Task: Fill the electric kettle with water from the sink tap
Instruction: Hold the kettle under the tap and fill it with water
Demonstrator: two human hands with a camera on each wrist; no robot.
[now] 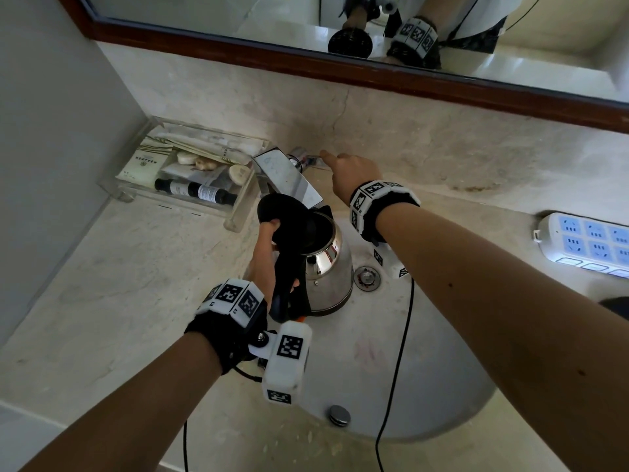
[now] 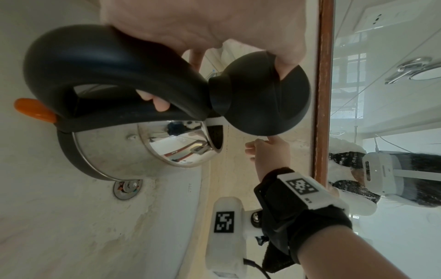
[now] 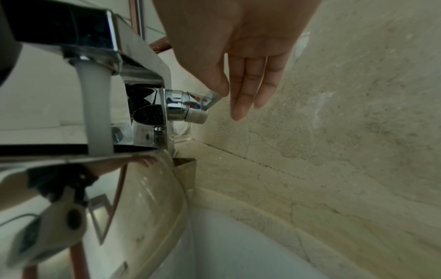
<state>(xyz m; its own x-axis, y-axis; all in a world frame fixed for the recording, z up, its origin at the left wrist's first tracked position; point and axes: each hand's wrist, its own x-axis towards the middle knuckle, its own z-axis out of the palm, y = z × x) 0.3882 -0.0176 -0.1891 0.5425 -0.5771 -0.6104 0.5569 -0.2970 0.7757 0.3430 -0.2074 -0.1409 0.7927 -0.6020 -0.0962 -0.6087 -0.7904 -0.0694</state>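
Note:
A steel electric kettle (image 1: 328,277) with a black handle hangs over the sink basin (image 1: 425,369), its mouth under the chrome tap (image 1: 289,175). My left hand (image 1: 269,247) grips the handle, and its thumb holds the black lid (image 1: 279,216) tipped open. In the left wrist view the kettle (image 2: 114,151), its lid (image 2: 262,100) and an orange switch (image 2: 33,109) show. A white water stream (image 3: 95,113) runs from the tap (image 3: 90,34) into the kettle (image 3: 148,188). My right hand (image 3: 238,75) reaches behind the tap, its straight fingers touching the lever (image 3: 210,98).
A clear tray (image 1: 238,212) of toiletries stands at the back left of the marble counter. A white power strip (image 1: 585,243) lies at the right. The mirror's wooden frame (image 1: 340,69) runs above the tap. A black cable (image 1: 398,369) crosses the basin near the drain (image 1: 367,278).

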